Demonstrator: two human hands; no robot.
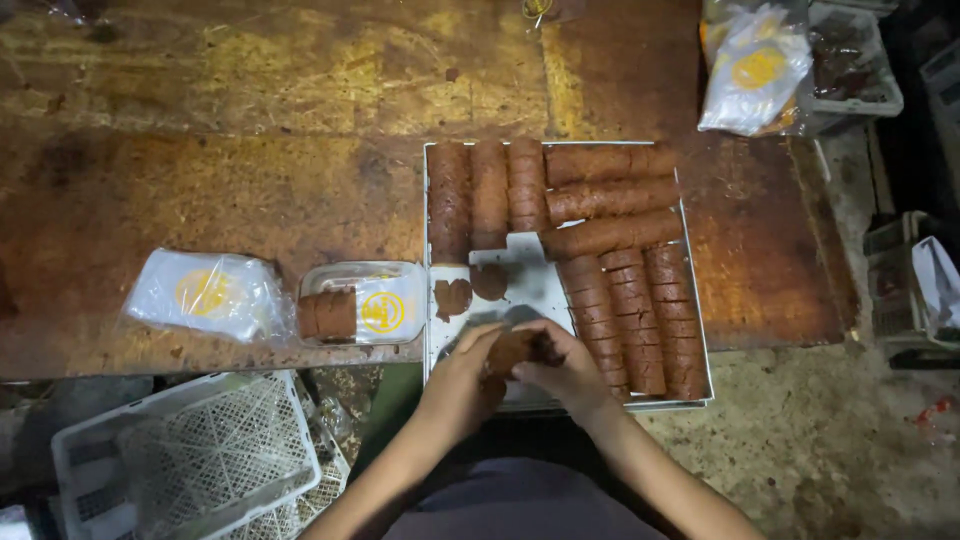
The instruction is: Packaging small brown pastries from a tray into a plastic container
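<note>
Both hands (520, 365) grip a brown slice (512, 350) beside the yellow-labelled clear pack (362, 302).

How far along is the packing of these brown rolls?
One clear box already holds a few slices. The left hand and right hand together hold a brown piece. Most rolls are in the metal tray, and a stack of bags lies beside the box.

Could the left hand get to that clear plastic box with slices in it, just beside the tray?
Probably yes: the clear plastic box lies open-topped just left of the tray, nothing between, though the left hand holds a brown piece.
</note>
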